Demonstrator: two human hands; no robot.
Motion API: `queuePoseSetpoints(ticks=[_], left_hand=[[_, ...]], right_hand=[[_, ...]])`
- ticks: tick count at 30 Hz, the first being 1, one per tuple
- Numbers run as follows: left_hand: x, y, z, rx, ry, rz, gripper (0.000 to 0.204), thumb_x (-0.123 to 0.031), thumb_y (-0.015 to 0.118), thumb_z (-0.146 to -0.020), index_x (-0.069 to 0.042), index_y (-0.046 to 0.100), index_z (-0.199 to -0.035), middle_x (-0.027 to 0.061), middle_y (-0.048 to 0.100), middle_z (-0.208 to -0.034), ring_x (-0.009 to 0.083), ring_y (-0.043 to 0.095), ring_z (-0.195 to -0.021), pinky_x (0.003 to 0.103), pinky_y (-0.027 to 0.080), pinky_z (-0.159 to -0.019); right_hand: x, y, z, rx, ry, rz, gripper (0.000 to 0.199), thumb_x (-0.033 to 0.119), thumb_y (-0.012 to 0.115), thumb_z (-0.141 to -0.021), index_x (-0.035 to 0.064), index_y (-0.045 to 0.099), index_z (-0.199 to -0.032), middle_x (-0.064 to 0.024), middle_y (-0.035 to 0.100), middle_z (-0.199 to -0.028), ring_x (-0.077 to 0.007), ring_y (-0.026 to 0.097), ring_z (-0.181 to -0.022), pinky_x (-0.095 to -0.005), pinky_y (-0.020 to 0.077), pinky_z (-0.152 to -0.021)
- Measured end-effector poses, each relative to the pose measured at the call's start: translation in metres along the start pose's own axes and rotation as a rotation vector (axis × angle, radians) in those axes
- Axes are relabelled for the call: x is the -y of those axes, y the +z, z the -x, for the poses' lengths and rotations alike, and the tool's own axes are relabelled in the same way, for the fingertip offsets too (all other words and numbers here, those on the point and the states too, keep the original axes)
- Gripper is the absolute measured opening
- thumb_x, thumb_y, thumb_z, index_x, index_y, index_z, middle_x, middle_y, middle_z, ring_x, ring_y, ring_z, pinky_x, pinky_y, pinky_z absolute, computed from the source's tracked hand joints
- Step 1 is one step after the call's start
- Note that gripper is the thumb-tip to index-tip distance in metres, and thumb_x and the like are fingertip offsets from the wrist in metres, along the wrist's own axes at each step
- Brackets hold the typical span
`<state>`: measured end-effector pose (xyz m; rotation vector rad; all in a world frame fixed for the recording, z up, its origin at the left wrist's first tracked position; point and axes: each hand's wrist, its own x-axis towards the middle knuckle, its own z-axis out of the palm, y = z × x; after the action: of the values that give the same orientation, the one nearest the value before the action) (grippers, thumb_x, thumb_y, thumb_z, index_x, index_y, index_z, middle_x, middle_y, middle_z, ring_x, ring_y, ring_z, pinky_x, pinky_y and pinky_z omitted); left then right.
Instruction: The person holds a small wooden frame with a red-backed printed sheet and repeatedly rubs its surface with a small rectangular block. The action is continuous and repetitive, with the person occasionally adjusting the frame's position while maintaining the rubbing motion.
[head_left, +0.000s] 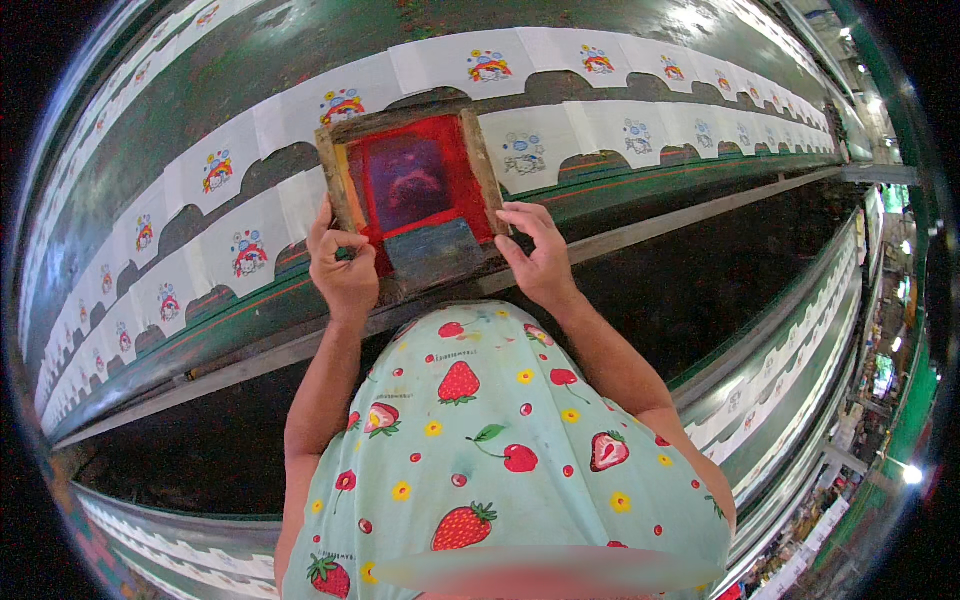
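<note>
A wooden screen-printing frame (482, 165) lies tilted over the near row of white cut pieces. Its mesh has red borders round a dark purple window (410, 185), with a greyish-blue strip along the near side. My left hand (345, 268) is closed on the frame's left edge, its thumb and forefinger curled together. My right hand (540, 252) grips the near right corner, fingers on the wood and thumb below. Right of the frame, a white piece (522, 150) carries a mostly blue, outline-like print. Left of it, another piece (248, 255) shows a print with red added. The frame hides whatever is under it.
Rows of white printed pieces run along a long dark green table (620, 185) with a pale rail (690, 218) on its near edge. In the far row, a piece (490, 65) bears a multicoloured rainbow print. More tables with white pieces (780, 385) stand at right and behind.
</note>
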<state>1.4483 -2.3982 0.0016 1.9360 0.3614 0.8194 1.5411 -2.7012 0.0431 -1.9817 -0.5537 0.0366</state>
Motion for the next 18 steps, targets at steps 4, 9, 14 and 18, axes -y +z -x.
queuePoseSetpoints(ticks=[4,9,14,18], left_hand=[[-0.020,0.072,0.012,-0.007,-0.024,0.045,0.021,0.011,0.076,-0.079,-0.008,0.070,-0.086,0.0310,0.059,-0.167,0.0412,0.056,-0.157,0.049,0.040,-0.129],[-0.030,0.150,0.020,-0.005,-0.066,0.124,0.021,0.013,0.074,-0.077,-0.006,0.070,-0.085,0.0316,0.058,-0.168,0.0404,0.058,-0.155,0.046,0.042,-0.127],[-0.032,0.182,0.028,-0.032,-0.192,0.172,0.019,0.013,0.073,-0.076,-0.004,0.069,-0.083,0.0315,0.058,-0.168,0.0337,0.061,-0.152,0.042,0.045,-0.123],[-0.025,0.181,0.028,-0.002,-0.262,0.224,0.020,0.014,0.073,-0.075,-0.004,0.069,-0.083,0.0316,0.057,-0.170,0.0295,0.064,-0.148,0.039,0.049,-0.117]], right_hand=[[-0.037,-0.056,0.001,-0.013,-0.079,0.039,0.040,0.008,0.084,-0.095,0.0061,0.075,-0.134,-0.0200,0.072,-0.141,-0.0400,0.068,-0.134,-0.0488,0.0518,-0.118],[-0.076,-0.117,-0.005,-0.035,-0.075,0.011,0.042,0.006,0.084,-0.093,0.0062,0.075,-0.134,-0.0187,0.073,-0.143,-0.0390,0.067,-0.136,-0.0491,0.0508,-0.118],[-0.100,-0.155,-0.008,0.018,-0.110,-0.034,0.044,0.005,0.085,-0.092,0.0072,0.075,-0.135,-0.0178,0.072,-0.144,-0.0389,0.067,-0.135,-0.0493,0.0506,-0.118],[-0.106,-0.168,-0.007,0.055,-0.137,-0.080,0.045,0.002,0.084,-0.092,0.0073,0.075,-0.136,-0.0175,0.072,-0.143,-0.0388,0.066,-0.136,-0.0492,0.0508,-0.118]])
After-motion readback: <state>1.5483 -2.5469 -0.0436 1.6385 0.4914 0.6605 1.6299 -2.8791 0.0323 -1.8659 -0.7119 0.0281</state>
